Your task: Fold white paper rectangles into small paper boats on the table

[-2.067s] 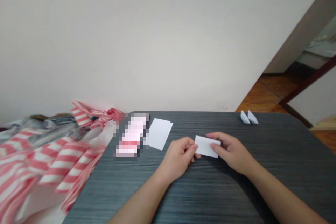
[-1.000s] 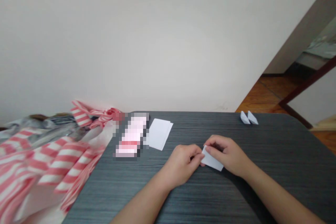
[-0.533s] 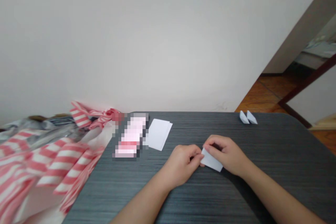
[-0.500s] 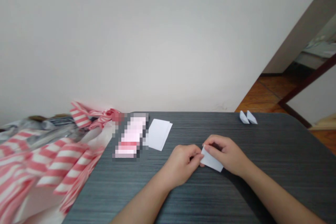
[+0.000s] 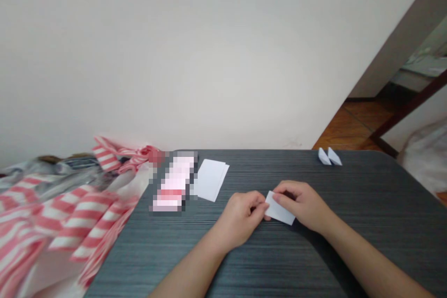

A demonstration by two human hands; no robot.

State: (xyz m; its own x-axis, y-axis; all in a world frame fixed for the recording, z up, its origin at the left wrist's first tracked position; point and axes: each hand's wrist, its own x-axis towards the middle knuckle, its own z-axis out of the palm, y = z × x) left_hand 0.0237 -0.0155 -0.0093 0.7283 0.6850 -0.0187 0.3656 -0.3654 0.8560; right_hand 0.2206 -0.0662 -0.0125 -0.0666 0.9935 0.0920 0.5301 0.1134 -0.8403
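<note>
A small white piece of paper [image 5: 280, 210], apparently folded, is between my two hands just above the dark table [image 5: 167, 251]. My left hand [image 5: 242, 218] pinches its left corner between thumb and fingers. With thumb on top and fingers behind, my right hand [image 5: 303, 205] grips its upper right side. The paper's lower edge points down toward me. Part of its right side is hidden under the right hand. To the left, beyond my left hand, lie overlapping white paper sheets [image 5: 211, 179].
Two small folded white paper shapes [image 5: 329, 156] stand at the table's far right edge. A blurred pinkish-white rectangle [image 5: 174, 181] lies left of the sheets. Red-and-white striped cloth [image 5: 84, 214] is heaped beside the table on the left. A pale wall [image 5: 223, 56] rises behind.
The paper has shifted slightly left and up in my fingers, and more of its top edge shows. My right thumb sits a little farther from the paper's corner.
</note>
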